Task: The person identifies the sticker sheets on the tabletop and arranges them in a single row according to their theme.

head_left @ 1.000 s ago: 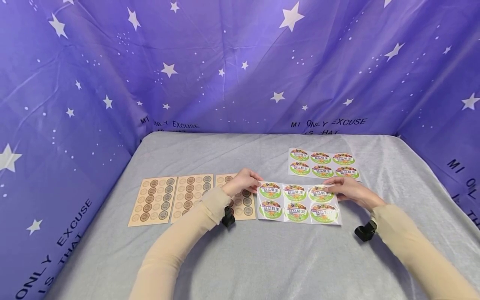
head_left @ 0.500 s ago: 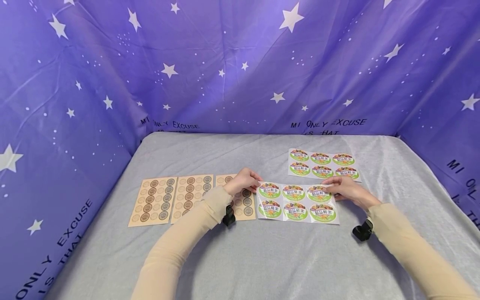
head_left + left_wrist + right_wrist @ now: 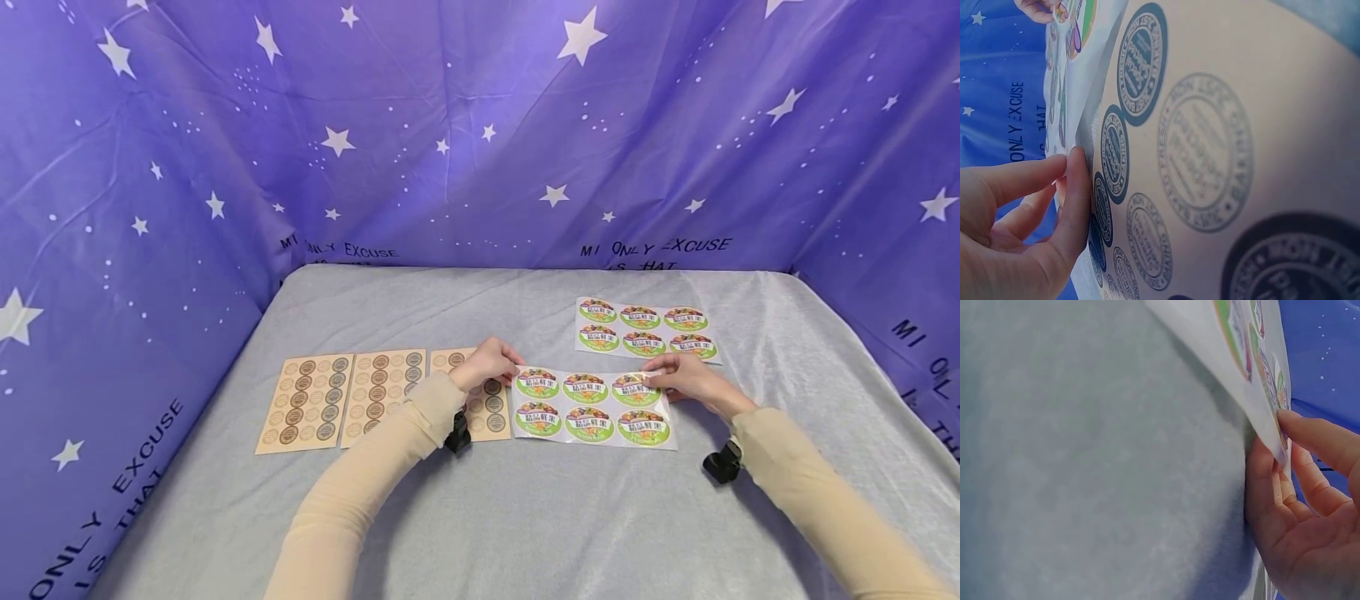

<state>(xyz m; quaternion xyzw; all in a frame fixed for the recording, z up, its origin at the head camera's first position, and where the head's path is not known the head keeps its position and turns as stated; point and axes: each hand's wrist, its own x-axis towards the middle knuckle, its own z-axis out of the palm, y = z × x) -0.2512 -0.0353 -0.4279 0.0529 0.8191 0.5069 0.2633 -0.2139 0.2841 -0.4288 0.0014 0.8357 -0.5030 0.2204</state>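
Note:
A white sheet of oval green fruit stickers (image 3: pixel 592 407) lies between my hands in the head view. My left hand (image 3: pixel 487 365) pinches its far left corner between thumb and fingers, and in the left wrist view those fingertips (image 3: pixel 1076 187) sit right beside a brown sticker sheet. At the far right corner my right hand (image 3: pixel 693 382) grips the white sheet, thumb on top and fingers beneath. That edge is lifted off the cloth in the right wrist view, where the sheet's corner (image 3: pixel 1266 434) shows.
Three brown sheets of round stickers lie in a row to the left: one outermost (image 3: pixel 305 402), one in the middle (image 3: pixel 384 392), one partly under my left hand (image 3: pixel 491 421). Behind my right hand lies a second fruit sticker sheet (image 3: pixel 648 327). Grey cloth (image 3: pixel 570 525) covers the table; starry purple curtains (image 3: pixel 450 125) surround it.
My right hand has shifted slightly left, bringing the right end of the fruit sticker sheet with it. My left hand has stayed nearly still at its corner.

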